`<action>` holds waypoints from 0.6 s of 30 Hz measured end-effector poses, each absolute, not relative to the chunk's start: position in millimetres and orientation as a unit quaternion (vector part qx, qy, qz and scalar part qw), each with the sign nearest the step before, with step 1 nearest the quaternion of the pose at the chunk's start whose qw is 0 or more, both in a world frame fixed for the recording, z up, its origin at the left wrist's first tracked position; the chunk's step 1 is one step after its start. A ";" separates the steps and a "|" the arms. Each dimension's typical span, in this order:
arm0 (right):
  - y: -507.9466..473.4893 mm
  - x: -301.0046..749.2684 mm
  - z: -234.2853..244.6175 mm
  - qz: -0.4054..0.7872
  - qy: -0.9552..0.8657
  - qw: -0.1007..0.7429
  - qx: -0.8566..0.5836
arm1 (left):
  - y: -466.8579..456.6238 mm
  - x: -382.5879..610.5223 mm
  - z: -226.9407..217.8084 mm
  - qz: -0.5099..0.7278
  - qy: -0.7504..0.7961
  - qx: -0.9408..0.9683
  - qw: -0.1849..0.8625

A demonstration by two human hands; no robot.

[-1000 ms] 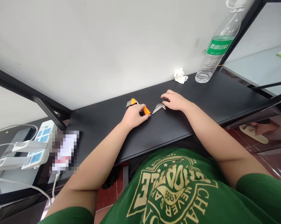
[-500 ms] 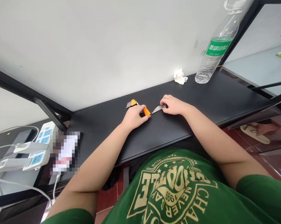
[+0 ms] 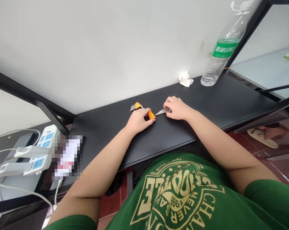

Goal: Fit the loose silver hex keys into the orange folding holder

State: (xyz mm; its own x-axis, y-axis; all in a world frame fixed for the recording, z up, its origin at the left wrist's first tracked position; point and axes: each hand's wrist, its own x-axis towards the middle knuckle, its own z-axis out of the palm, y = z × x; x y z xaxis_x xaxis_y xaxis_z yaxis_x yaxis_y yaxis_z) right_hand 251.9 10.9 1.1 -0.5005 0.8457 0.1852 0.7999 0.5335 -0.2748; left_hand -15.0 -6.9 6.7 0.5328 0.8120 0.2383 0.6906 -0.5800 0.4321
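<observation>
My left hand pinches an orange holder between thumb and fingers, low over the black table. Closed around a fanned bunch of silvery hex keys is my right hand. The tips of the keys point left, close by the orange holder; whether they touch it I cannot tell. Just behind my left hand lies a second orange holder with several metal keys sticking out of it. My palms and part of the bunch are hidden by the fingers.
A crumpled white tissue lies by the wall. To its right stands a large clear bottle with a green label. On the left are a pixelated phone-like object on a cable and a white power strip with chargers. A foot in a sandal shows below right.
My right hand has shifted slightly left with the hex keys, bringing their tips nearer the orange holder. My left hand stays almost still.
</observation>
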 end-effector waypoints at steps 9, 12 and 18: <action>4.6 245.9 8.2 0.063 -0.875 0.110 -0.467 | -5.2 -15.6 5.3 0.207 0.464 0.850 0.139; 4.2 248.2 7.6 0.118 -0.863 0.135 -0.472 | -2.9 -16.5 3.2 0.206 0.478 0.841 0.150; 1.5 252.8 8.7 0.190 -0.854 0.243 -0.418 | -0.6 -17.4 1.1 0.224 0.496 0.820 0.178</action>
State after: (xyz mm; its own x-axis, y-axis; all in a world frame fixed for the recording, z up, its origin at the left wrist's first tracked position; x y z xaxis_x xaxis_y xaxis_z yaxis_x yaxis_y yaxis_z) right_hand 252.8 1.5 8.7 -0.5322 0.8070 0.2560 0.6220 0.5778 -0.5284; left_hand -17.4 -0.6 1.1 0.4079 0.8930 0.1905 0.7340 -0.4447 0.5132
